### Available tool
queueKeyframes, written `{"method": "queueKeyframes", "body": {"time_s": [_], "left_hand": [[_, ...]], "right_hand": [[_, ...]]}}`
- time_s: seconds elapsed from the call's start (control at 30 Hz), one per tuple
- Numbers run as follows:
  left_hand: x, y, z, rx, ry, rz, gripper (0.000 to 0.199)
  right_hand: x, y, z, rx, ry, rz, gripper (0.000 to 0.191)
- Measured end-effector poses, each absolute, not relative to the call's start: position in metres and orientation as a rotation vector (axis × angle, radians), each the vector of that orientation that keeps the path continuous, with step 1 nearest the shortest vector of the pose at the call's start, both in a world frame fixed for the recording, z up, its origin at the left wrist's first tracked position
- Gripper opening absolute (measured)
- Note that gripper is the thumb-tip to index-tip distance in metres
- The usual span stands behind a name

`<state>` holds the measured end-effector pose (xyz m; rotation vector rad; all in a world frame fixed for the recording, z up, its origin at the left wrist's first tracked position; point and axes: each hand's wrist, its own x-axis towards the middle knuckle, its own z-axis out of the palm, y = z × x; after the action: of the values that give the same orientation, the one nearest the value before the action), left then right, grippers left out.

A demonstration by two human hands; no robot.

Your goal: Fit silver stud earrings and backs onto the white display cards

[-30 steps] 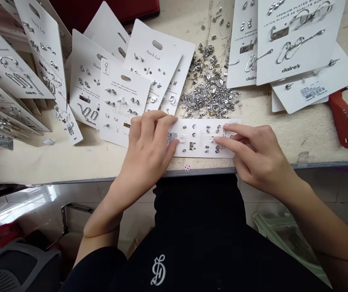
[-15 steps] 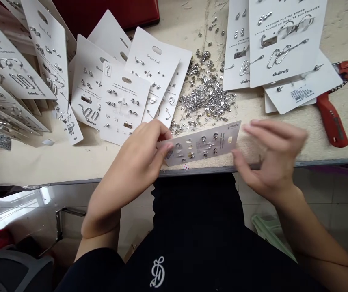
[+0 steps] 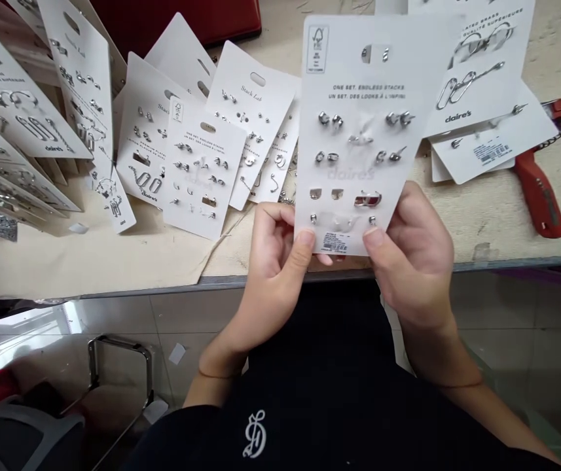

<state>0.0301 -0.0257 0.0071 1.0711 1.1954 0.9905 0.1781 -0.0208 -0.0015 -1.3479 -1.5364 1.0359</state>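
Left hand, right hand pinch earring card's bottom.

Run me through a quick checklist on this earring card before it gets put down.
1. Earring card gripped by left hand and right hand: ok.
2. Printed front facing the person: ok.
3. Barcode sticker showing, not covered by a thumb: ok.
4. Every silver stud seated on the card: cannot tell, too small to confirm.
5. Back of the card: cannot tell, hidden from view.

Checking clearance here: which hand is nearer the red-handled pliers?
Right hand: it is left of the red-handled pliers, apart from them. Left hand: farther left, beyond the right hand.
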Motion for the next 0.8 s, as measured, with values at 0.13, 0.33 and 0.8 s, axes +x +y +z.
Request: {"method": "queueKeyframes", "body": {"time_s": [0.13, 0.33, 0.8], "left_hand": [[0.0316, -0.0275, 0.0106, 1.133, 1.270, 1.034, 0.016], [0.0271, -0.0290, 0.0078, 1.187, 1.224, 1.008, 0.014], [0.0341, -0.0278, 0.0017, 0.972, 1.160, 0.998, 0.024]], "right_hand": [[0.1782, -0.0199, 0.0011, -1.413, -1.662, 0.946, 0.039], [0.1797, -0.0215, -0.0007, -1.376, -1.587, 1.094, 0.031], [0.1812, -0.0216, -0.0047, -1.168, -1.346, 1.289, 0.030]]}}
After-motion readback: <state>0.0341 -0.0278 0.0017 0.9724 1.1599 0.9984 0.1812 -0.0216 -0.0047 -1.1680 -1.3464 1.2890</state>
